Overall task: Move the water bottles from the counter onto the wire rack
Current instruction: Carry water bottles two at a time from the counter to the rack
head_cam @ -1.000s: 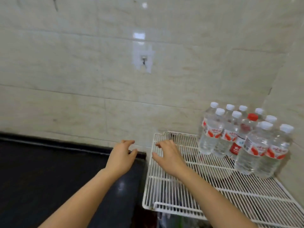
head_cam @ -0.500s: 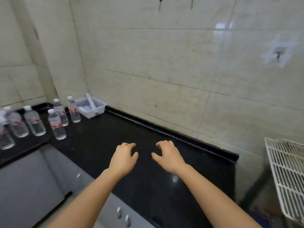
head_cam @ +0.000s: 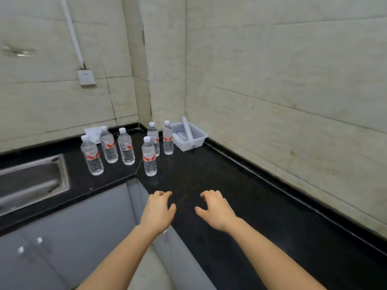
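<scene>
**Empty-handed, reaching for the next bottles**

You are between loads. Your left hand and right hand hang side by side over the dark tabletop, palms down, fingers half curled and thumbs apart; each grip is loosely open and holds nothing. By my reading, this is the approach to the next pick.

Six water bottles stand upright in the far corner of the tabletop, well ahead of your hands. The nearest bottle stands alone at the front. Two more stand behind it beside the white basket, and three stand in a row to the left, the leftmost bottle closest to the sink. The wire rack is out of view, so you will have to turn to it once you are loaded.

The next move likely calls for a forward reach, opening each grip wide enough to wrap a bottle's body, one per hand. The front bottle suits either hand, having room all round it.

Mind the neighbours: the row of three stands close together, so a careless grip could knock one over. The white basket sits just beside the rearmost right bottle, leaving little room there. The sink lies left of the group, clear of your path. Crumpled white paper lies behind the row.
</scene>
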A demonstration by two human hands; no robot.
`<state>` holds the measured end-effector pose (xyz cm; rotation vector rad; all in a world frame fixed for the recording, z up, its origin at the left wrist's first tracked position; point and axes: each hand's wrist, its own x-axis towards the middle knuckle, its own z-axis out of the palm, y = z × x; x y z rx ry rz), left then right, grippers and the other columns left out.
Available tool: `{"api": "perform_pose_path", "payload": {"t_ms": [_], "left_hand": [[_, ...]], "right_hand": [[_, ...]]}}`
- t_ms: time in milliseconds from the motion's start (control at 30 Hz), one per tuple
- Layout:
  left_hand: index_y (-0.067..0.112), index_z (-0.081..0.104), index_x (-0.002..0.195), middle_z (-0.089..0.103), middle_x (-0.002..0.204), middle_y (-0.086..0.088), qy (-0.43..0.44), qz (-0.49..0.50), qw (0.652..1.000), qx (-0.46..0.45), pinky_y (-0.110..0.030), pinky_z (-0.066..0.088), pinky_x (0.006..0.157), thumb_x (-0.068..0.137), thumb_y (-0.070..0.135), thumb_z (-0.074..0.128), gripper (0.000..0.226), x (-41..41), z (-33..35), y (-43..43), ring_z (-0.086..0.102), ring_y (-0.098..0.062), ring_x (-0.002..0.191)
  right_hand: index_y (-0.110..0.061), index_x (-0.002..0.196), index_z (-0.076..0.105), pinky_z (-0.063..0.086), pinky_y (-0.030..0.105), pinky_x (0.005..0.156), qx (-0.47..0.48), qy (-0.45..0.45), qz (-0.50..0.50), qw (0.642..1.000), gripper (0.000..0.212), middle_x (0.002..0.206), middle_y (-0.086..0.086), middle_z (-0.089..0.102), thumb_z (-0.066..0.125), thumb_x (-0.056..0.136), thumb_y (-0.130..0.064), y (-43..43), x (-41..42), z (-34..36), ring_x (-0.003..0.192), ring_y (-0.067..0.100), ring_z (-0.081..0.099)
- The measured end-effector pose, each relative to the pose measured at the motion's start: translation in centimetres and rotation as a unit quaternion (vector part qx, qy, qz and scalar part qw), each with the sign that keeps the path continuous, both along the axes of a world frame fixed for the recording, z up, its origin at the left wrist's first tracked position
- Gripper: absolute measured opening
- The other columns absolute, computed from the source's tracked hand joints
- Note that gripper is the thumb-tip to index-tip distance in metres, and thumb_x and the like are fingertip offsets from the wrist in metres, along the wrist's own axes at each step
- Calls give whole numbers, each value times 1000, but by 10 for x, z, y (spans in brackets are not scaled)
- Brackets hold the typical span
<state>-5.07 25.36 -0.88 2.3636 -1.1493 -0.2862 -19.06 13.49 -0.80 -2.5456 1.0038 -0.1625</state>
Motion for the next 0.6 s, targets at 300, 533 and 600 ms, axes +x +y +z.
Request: {"api": "perform_pose_path", "payload": {"t_ms": [300,533,600], "left_hand": [[14,40,141,43,141,-9,10,44,999,3,-33,33,107,93,24,48,50,141,-9,-70,36,-26,131],[15,37,143,40,143,-5,1,68,996,-61,-33,38,102,93,24,50,53,224,-9,-119,35,-23,130],[16,34,144,38,144,-5,-9,59,995,-80,-33,38,102,92,24,51,55,251,-6,-135,33,-23,132]], "right_hand": [[-12,137,44,41,41,103,29,10,28,999,53,132,6,51,55,92,-38,-84,156,-10,124,22,44],[-12,136,45,41,39,101,26,-1,28,999,52,130,5,52,55,92,-38,-136,256,-12,122,21,44],[-11,134,47,42,39,100,19,-12,17,1000,51,128,6,54,56,91,-37,-155,286,-12,120,22,45]]}}
